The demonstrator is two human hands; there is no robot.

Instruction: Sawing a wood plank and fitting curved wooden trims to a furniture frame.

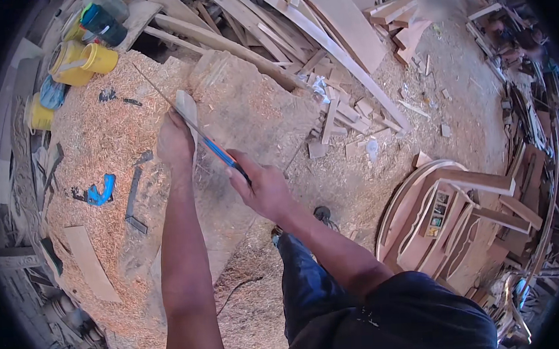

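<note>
My left grip (176,141) holds a wood piece (186,106); my right grip (264,191) holds what looks like a handsaw (217,151). I think I'm sawing; the next push needs steady wood.

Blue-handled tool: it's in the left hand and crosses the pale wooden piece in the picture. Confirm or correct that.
Wrong hand: the head view shows the blue-handled tool in the right hand, crossing the pale wooden piece.
</note>
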